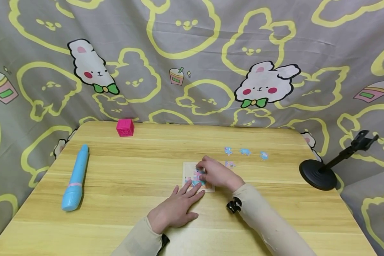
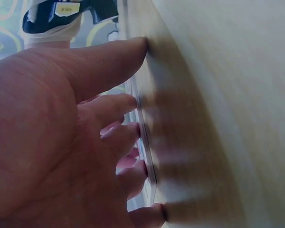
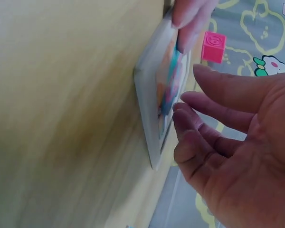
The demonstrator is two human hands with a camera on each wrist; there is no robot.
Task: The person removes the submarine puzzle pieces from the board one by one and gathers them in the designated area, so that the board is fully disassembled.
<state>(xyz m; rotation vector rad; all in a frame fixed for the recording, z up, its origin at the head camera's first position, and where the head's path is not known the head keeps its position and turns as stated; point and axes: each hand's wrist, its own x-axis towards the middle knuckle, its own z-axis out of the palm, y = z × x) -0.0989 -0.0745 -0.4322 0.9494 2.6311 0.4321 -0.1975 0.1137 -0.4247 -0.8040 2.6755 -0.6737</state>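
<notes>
A small pale puzzle board (image 1: 186,170) lies on the table, with a pink and blue picture of puzzle pieces (image 1: 196,175) inside its frame. Spread over its near left edge is my left hand (image 1: 176,209), fingers straight, fingertips resting on the board. My right hand (image 1: 218,173) reaches across the board from the right, its bent fingertips at the picture. From the right wrist, the thumb (image 3: 223,88) stands apart from the fingers, which touch the picture's surface. Several loose blue and pink puzzle pieces (image 1: 245,152) lie beyond the right hand.
A pink block (image 1: 125,128) sits at the far left edge of the wooden table (image 1: 131,170). Nearer on the left lies a blue toy microphone (image 1: 74,183). On the right stands a black stand (image 1: 318,175) with a slanted arm. A patterned curtain (image 1: 192,71) hangs behind.
</notes>
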